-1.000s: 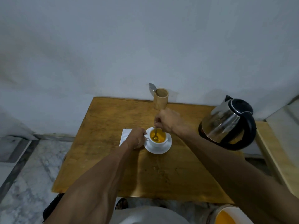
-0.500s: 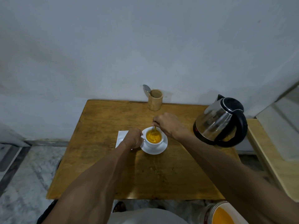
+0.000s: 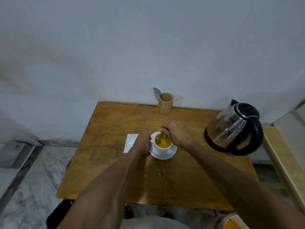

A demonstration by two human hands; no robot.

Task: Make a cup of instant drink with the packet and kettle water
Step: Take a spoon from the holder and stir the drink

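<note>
A white cup (image 3: pixel 160 148) full of orange drink stands on a white saucer (image 3: pixel 165 155) in the middle of the wooden table (image 3: pixel 115 162). My left hand (image 3: pixel 143 142) grips the cup at its handle side. My right hand (image 3: pixel 177 133) pinches a spoon (image 3: pixel 160 137) whose bowl dips into the drink. A white packet (image 3: pixel 130 141) lies flat just left of the cup, partly under my left hand. The steel kettle (image 3: pixel 232 128) with black lid and handle stands at the table's right edge.
A wooden holder (image 3: pixel 165 104) with another spoon (image 3: pixel 156 92) stands at the table's back edge against the wall. A light wooden bench (image 3: pixel 283 156) runs along the right. A tub with orange contents (image 3: pixel 231 223) sits at bottom right. Marble floor lies left.
My right hand has shifted around the cup with the spoon, from behind the cup to its right side. The left hand stays on the cup. The camera view has drifted slightly.
</note>
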